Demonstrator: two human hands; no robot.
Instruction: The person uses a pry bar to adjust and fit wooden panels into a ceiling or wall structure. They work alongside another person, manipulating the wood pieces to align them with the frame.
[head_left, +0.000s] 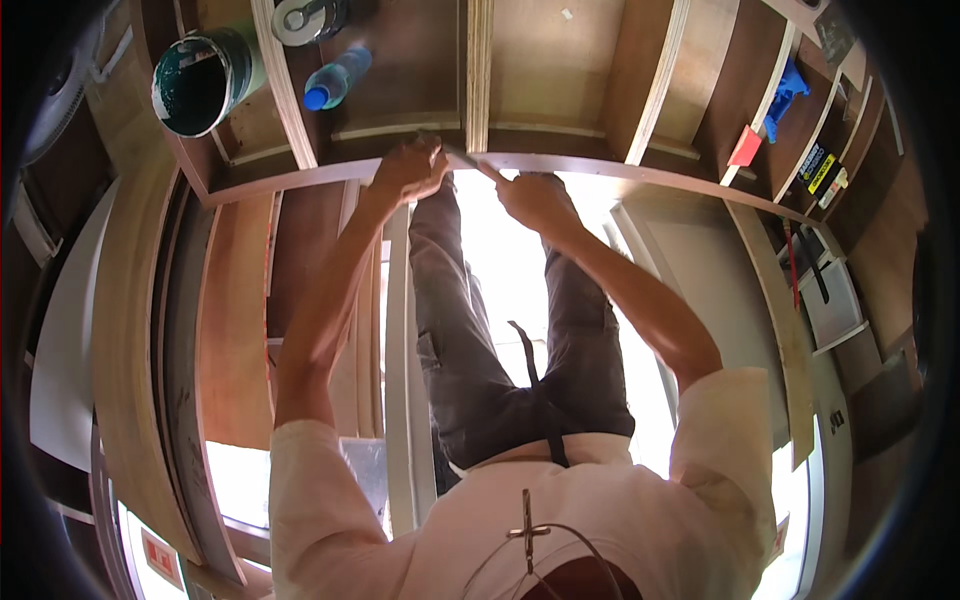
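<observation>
Both of my hands are at the front rail (330,178) of a wooden frame divided into compartments. My left hand (408,172) is closed at the rail's top edge, fingers curled around something small that I cannot make out. Just right of it, my right hand (530,200) has its index finger stretched toward the rail and the other fingers curled under. A thin greyish flat piece (461,156) lies between the two hands, reaching toward the right fingertip. Its kind is too small to tell. Near the left hand, a divider (478,80) meets the rail.
Inside the compartments are a green-stained paint bucket (242,75), a blue-capped plastic bottle (338,78) and a round-topped can (300,18). Farther right sit blue crumpled material (786,95), a red piece (744,147) and a yellow-black package (822,172). A wooden board (235,320) stands at left.
</observation>
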